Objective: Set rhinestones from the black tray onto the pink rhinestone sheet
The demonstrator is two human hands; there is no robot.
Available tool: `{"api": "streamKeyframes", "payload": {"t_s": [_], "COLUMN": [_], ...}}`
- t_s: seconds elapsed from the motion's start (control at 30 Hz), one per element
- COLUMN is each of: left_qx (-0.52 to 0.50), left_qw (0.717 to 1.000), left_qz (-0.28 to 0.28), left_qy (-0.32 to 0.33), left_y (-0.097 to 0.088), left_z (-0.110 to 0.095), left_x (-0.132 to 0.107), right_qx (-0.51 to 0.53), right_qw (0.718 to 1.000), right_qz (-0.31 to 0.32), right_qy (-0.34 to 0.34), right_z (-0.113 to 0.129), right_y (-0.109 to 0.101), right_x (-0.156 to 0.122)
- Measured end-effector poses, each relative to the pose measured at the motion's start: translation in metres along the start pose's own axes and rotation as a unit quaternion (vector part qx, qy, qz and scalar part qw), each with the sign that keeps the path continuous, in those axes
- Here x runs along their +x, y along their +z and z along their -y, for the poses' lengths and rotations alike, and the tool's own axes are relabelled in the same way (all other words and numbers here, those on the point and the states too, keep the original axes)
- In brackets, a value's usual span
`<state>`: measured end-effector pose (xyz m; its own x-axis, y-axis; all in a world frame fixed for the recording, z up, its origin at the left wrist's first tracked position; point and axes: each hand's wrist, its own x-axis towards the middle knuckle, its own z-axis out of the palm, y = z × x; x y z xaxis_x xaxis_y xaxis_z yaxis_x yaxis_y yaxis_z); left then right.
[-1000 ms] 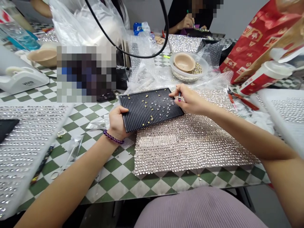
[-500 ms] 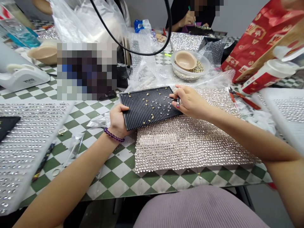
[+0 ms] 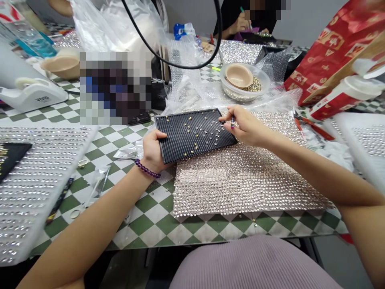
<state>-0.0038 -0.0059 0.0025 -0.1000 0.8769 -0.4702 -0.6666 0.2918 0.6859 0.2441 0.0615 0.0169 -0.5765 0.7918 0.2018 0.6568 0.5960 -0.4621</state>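
Observation:
My left hand (image 3: 154, 148) grips the left end of a black ridged tray (image 3: 177, 138), thumb on top and fingers underneath. Small clear and gold rhinestones (image 3: 206, 134) lie scattered over its grooves. At the tray's right end, my right hand (image 3: 240, 126) is closed round a short, thin pen-like tool (image 3: 232, 122) with a pink end; its tip is hidden. The fingertips of that hand are at the tray's right edge, and I cannot tell whether they touch a stone. Below the tray lies a sheet densely covered with rhinestones (image 3: 216, 192).
Behind the tray stands a clear tub (image 3: 260, 90) of stones with a beige bowl (image 3: 239, 76) in it. Red-handled pliers (image 3: 319, 130) and a red cup (image 3: 331, 100) are at right. Left are a tape dispenser (image 3: 45, 96) and another rhinestone sheet (image 3: 36, 192). A black cable (image 3: 180, 66) hangs overhead.
The whole view has shifted slightly, so most things appear a little further right. My right hand and the pen-like tool have moved very slightly at the tray's right end. Both grips are unchanged.

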Motion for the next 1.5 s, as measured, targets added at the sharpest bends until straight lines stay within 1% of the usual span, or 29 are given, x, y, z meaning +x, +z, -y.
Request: {"api": "streamKeyframes", "payload": {"t_s": [0.1, 0.2, 0.37, 0.47, 0.63, 0.77, 0.87, 1.03, 1.17, 1.27, 1.33, 1.5], "left_qx": [-0.001, -0.001, -0.005, -0.006, -0.002, 0.0, -0.004, -0.008, -0.003, -0.002, -0.005, -0.004], "left_qw": [1.0, 1.0, 1.0, 1.0, 1.0, 1.0, 1.0, 1.0, 1.0, 1.0, 1.0, 1.0], "left_qz": [0.012, 0.011, 0.015, 0.019, 0.021, 0.015, 0.021, 0.026, 0.008, -0.001, 0.008, 0.029], "left_qy": [0.006, 0.004, 0.001, 0.001, 0.001, -0.004, -0.004, 0.002, 0.007, 0.002, -0.002, 0.008], "left_y": [-0.001, -0.001, -0.001, -0.002, -0.001, 0.0, 0.0, 0.001, 0.001, 0.002, 0.002, 0.002], "left_z": [0.001, 0.001, 0.001, 0.001, 0.001, -0.001, -0.001, 0.0, -0.001, -0.001, -0.001, 0.0], "left_x": [0.0, 0.0, 0.001, 0.002, 0.001, -0.001, -0.003, -0.003, -0.003, -0.004, -0.004, -0.003], "right_qx": [0.005, 0.008, 0.036, 0.07, 0.098, 0.062, 0.051, 0.06, 0.054, 0.056, 0.056, 0.045], "right_qw": [1.0, 1.0, 0.999, 0.998, 0.995, 0.998, 0.998, 0.998, 0.998, 0.998, 0.998, 0.999], "right_qz": [0.006, 0.01, 0.022, 0.01, -0.01, -0.004, 0.01, 0.02, 0.018, 0.003, -0.006, 0.003], "right_qy": [-0.012, -0.027, -0.009, -0.005, 0.01, 0.027, 0.024, 0.019, 0.023, 0.031, 0.027, -0.001], "right_z": [0.0, -0.001, -0.001, 0.0, -0.001, -0.005, -0.007, -0.011, -0.016, -0.016, -0.015, -0.01], "right_y": [0.001, 0.002, -0.001, -0.005, -0.006, 0.001, 0.005, 0.003, 0.0, 0.0, 0.0, 0.0], "right_x": [-0.001, -0.002, -0.002, 0.001, 0.015, 0.032, 0.038, 0.03, 0.024, 0.022, 0.023, 0.024]}}
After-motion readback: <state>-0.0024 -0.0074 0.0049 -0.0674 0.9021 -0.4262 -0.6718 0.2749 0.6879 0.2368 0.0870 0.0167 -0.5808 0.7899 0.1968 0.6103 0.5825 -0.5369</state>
